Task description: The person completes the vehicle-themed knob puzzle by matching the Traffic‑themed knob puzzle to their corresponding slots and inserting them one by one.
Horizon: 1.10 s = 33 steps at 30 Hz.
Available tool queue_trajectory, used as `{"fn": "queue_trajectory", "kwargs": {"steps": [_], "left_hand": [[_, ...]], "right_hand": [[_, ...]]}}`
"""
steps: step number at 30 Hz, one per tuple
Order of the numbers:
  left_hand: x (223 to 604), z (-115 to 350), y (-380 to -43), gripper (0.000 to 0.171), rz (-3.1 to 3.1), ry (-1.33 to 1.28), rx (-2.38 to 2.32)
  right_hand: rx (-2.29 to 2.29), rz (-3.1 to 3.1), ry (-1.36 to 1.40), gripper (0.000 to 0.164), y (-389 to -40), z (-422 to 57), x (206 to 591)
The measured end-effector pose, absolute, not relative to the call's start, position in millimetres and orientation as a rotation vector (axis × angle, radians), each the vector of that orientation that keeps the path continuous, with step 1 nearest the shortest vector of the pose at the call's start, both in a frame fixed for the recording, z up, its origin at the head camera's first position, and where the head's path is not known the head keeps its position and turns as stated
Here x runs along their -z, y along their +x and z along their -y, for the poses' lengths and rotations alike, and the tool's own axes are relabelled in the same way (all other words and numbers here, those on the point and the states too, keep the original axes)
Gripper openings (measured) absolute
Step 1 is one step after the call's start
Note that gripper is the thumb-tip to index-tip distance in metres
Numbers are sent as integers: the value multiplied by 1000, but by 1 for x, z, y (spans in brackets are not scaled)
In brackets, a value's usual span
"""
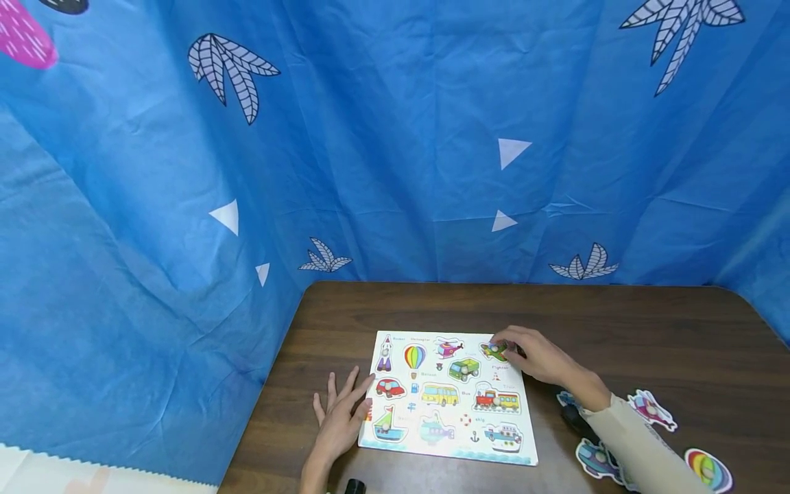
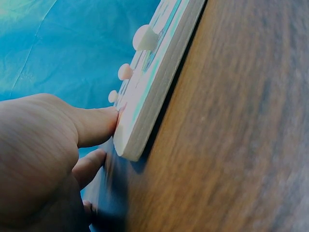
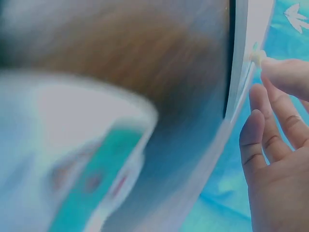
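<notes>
Board, puzzle type [image 1: 527, 446], 1, flat on wooden table [image 1: 617, 322]. Green plane piece [image 1: 490, 350], 1, at the board's far right corner; right hand [image 1: 540, 357] appears to pinch its knob [image 3: 256, 59] narrowly. Left hand [image 1: 341, 420], fingers spread wide, thumb touching the board's left edge, gripping nothing. Handling, as judged: piece level and square to its outline, left thumb bracing the board. Loose pieces, at least 3, right of the board: pink plane [image 1: 653, 410], rainbow oval [image 1: 708, 471], blue-purple piece [image 1: 594, 458]. Obstructions: right sleeve [image 1: 648, 449] covering part of that group; fingers partly hiding the green plane.
</notes>
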<state>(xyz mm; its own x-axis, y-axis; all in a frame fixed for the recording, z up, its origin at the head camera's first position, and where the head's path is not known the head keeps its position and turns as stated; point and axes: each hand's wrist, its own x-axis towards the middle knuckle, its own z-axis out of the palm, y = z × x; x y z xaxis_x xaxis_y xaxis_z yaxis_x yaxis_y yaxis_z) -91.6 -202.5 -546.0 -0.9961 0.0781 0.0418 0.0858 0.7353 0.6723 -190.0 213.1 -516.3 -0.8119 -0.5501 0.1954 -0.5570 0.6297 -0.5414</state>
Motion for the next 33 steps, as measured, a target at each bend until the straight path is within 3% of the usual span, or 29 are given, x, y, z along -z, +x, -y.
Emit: {"fn": "queue_trajectory", "kwargs": {"steps": [21,33], "left_hand": [[546,203,-90,42,2919,-147,1111],[547,202,-92,42,2930,-144,1119]], "right_hand": [[-879,2659,881,38,-129,-312,515],[-762,2794,720,33,-110,-354,510]]}}
